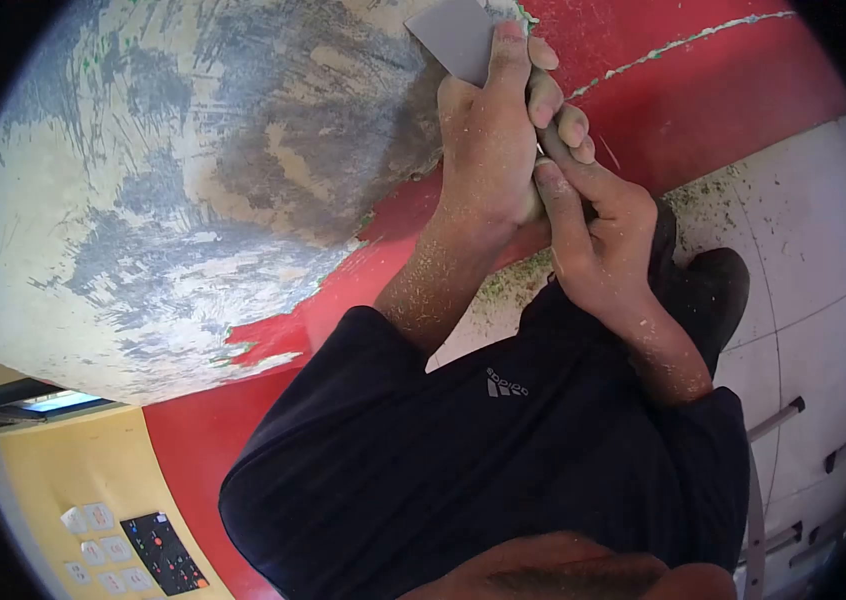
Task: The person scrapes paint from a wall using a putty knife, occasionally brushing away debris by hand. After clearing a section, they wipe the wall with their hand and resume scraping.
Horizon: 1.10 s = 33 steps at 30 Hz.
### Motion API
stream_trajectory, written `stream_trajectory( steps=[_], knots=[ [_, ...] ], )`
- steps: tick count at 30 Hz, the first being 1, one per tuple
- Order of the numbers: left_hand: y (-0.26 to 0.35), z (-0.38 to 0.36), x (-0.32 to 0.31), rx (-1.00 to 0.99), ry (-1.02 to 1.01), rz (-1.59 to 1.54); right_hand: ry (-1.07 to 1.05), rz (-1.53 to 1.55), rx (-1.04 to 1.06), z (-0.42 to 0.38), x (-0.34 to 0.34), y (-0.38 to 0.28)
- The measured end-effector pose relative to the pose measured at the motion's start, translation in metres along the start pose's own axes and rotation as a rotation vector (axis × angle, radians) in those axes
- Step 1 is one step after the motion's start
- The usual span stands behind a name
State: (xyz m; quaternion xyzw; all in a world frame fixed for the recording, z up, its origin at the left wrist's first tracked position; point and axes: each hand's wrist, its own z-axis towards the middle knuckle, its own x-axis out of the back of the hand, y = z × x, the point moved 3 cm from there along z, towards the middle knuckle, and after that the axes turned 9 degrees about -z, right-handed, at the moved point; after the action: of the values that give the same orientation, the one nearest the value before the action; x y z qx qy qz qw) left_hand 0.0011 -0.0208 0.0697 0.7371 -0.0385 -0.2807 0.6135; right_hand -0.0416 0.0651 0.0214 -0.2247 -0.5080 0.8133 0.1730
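My left hand [491, 140] is closed, its thumb laid along the edge of a flat grey piece [451, 38] with straight edges, in front of the patchy wall surface. The fingers of that hand curl in on the right side. My right hand [603, 235] is closed in a pinch against the fingers and palm of my left hand. A thin, light edge shows between the two hands, but what the pinch holds is too hidden to tell. Pale dust and flecks cover both hands and forearms.
Scraped white and grey surface [273, 170] fills the upper left, with ragged edges against red paint [723, 100]. Green and pale debris [708, 205] lies on the tiled floor [813, 270]. Dark shoe [721, 300] below the hands; metal bars [778, 418] lower right; papers [98, 516] on a yellow wall.
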Motion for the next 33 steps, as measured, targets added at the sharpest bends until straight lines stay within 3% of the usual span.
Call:
stream_trajectory(
  steps=[4,10,14,24,26,29,30,33],
  knots=[
    [0.001,0.007,-0.005,-0.006,-0.036,-0.008,0.005,-0.023,-0.024,0.004,0.001,0.003],
    [0.002,-0.003,0.007,0.169,0.075,-0.012,0.011,0.05,-0.046,-0.006,-0.007,0.005],
    [0.02,0.017,-0.013,-0.063,-0.056,0.012,-0.017,-0.021,-0.01,0.011,-0.01,0.008],
    [0.004,0.009,0.004,0.013,-0.078,-0.016,-0.014,-0.024,-0.156,-0.002,-0.009,0.001],
    [-0.002,0.008,0.007,0.073,-0.108,-0.057,0.003,-0.066,-0.106,0.006,-0.005,0.0],
    [-0.003,0.017,0.0,0.043,-0.056,-0.053,0.019,-0.054,-0.053,0.007,-0.004,0.005],
    [0.002,0.023,-0.007,-0.047,-0.135,-0.043,0.049,0.014,-0.046,0.015,-0.003,0.001],
    [0.015,0.018,-0.011,0.015,-0.109,0.037,0.0,0.005,-0.065,0.014,-0.004,-0.006]
  ],
)
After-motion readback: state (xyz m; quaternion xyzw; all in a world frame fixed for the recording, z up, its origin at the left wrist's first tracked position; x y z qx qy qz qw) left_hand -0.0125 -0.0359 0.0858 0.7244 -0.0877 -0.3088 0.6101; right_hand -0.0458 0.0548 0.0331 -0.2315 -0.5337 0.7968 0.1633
